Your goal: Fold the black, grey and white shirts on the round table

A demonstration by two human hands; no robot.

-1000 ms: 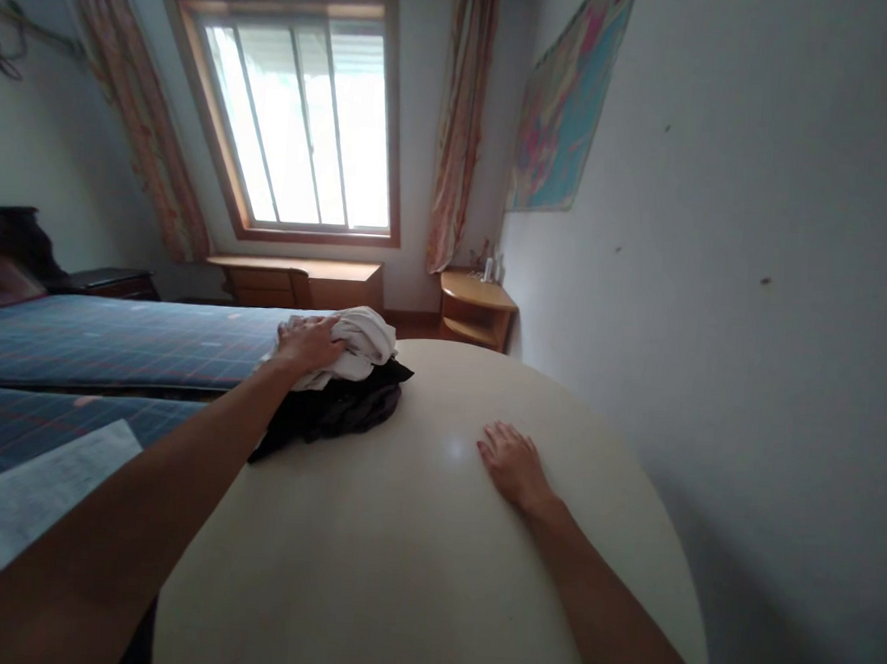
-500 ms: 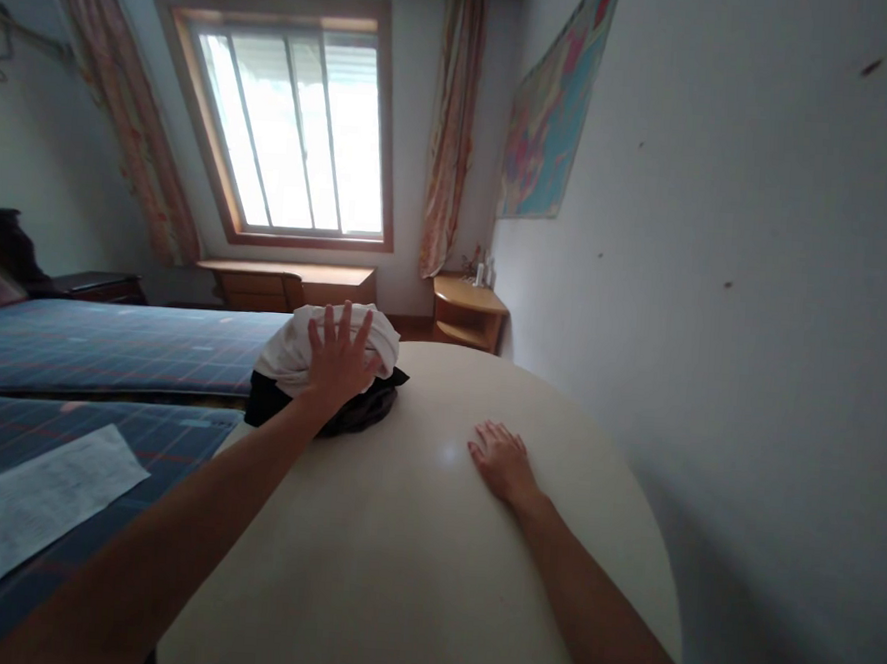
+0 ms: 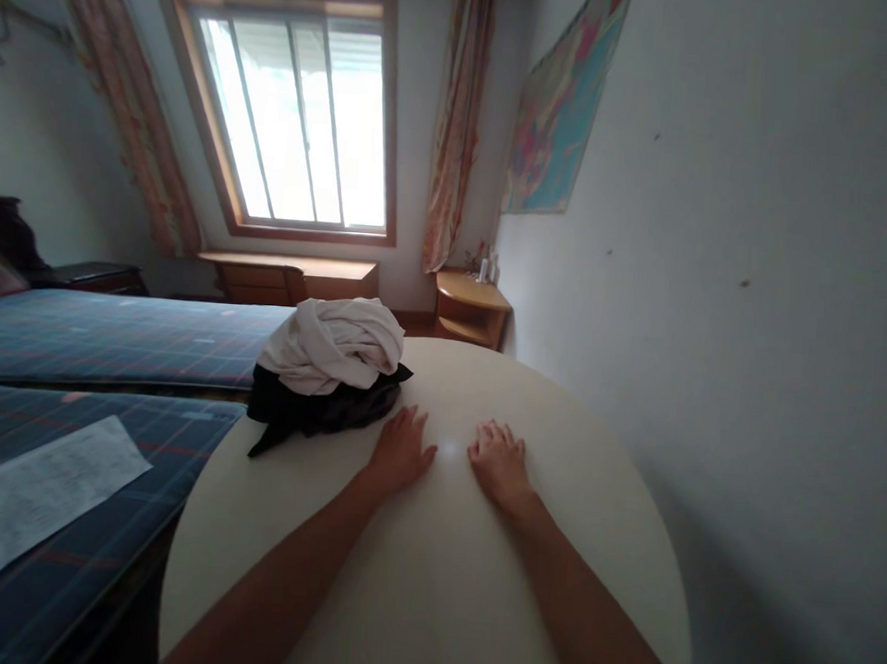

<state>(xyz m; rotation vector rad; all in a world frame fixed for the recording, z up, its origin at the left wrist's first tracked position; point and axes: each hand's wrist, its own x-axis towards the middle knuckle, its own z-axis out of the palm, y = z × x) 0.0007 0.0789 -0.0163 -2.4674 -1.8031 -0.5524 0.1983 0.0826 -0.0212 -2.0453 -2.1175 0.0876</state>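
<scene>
A crumpled heap of cloth lies at the far left of the round cream table (image 3: 414,561). On top is a bunched white cloth (image 3: 334,343), probably a garment, over a black cloth (image 3: 310,412) whose pointed corners stick out to the left front and to the right. My left hand (image 3: 401,450) rests palm down on the table, just in front and to the right of the heap, fingers spread and holding nothing. My right hand (image 3: 500,463) lies palm down a short way to its right, fingers stretched out, also holding nothing.
To the left are two mattresses with blue plaid covers (image 3: 135,338); a sheet of paper (image 3: 50,488) lies on the nearer one. A white wall (image 3: 770,392) runs along the right. Beyond the table stand a wooden desk (image 3: 342,276) and a corner shelf (image 3: 472,292).
My left hand has let go of the white cloth and come down to the right onto the table. My right hand has stayed in place. The heap's black front corner now shows.
</scene>
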